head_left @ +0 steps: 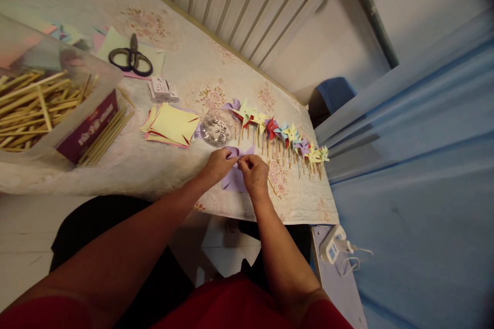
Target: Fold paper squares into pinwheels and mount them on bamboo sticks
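Note:
Both my hands meet over a purple paper square near the table's front edge. My left hand pinches a folded purple corner, and my right hand pinches the paper beside it. A thin wooden stick lies just right of my right hand. Behind the hands runs a row of finished paper pinwheels on sticks, and a clear round container of small silvery pins stands to the left of the row.
A stack of yellow and pink paper squares lies left of the pin container. Black scissors rest on paper farther back. A clear box of wooden sticks sits far left. A white power strip lies right.

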### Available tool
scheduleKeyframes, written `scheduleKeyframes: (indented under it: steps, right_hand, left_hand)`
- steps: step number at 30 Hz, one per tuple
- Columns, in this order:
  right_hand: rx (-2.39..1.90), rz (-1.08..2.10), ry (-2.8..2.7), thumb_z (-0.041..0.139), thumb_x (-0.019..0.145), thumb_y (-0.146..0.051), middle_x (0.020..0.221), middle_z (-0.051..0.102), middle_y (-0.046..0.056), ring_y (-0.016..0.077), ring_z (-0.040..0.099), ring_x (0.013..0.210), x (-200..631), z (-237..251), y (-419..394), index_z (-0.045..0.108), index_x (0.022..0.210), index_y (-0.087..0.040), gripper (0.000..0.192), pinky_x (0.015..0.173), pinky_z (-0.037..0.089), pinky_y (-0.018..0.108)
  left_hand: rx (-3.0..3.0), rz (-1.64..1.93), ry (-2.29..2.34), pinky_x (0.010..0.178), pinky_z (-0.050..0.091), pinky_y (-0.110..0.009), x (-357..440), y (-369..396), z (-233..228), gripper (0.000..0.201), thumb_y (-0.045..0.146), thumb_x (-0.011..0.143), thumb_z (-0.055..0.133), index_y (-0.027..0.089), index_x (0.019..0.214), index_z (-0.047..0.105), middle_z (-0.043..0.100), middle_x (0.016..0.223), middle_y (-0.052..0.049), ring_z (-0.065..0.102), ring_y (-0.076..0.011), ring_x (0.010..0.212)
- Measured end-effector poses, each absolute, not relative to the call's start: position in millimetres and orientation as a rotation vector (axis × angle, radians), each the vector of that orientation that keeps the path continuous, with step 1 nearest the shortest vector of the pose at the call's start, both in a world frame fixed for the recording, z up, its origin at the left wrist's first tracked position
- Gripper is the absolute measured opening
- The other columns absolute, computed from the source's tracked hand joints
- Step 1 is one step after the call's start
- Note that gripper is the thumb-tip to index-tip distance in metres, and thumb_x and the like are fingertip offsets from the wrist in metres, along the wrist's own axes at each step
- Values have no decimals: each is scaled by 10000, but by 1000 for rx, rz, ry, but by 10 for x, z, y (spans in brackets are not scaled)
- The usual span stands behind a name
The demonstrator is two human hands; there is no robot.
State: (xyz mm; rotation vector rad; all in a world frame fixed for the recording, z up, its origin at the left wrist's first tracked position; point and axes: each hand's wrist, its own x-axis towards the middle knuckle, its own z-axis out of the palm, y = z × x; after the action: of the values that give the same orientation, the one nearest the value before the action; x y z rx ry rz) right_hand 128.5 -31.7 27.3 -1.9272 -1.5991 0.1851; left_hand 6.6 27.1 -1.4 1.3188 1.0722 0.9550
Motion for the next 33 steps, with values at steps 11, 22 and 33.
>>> scheduleKeyframes:
  steps: [11,22,33]
  right_hand:
    - [-1809,160,-1518,592,831,-259,694,632,1,145,549,646,1230,217,-332,671,722,-193,150,657,412,266]
    - [-1815,192,-1506,584,823,-267,701,639,0,148,557,663,1230,224,-331,667,714,-199,153,666,420,268]
    - [-1850,210,-1531,582,817,-258,694,644,-1,150,554,654,1239,250,-326,652,700,-206,145,663,421,271]
  left_hand:
    - [1235,955,996,530,242,-243,127,274,-195,213,302,687,602,190,584,453,413,578,54,390,-109,583]
    - [1217,951,1001,525,251,-242,114,269,-168,216,304,690,612,193,593,454,415,573,56,390,-106,572]
    - [1418,913,1142,541,253,-257,70,245,10,265,230,724,602,196,535,419,355,516,66,343,-108,556]
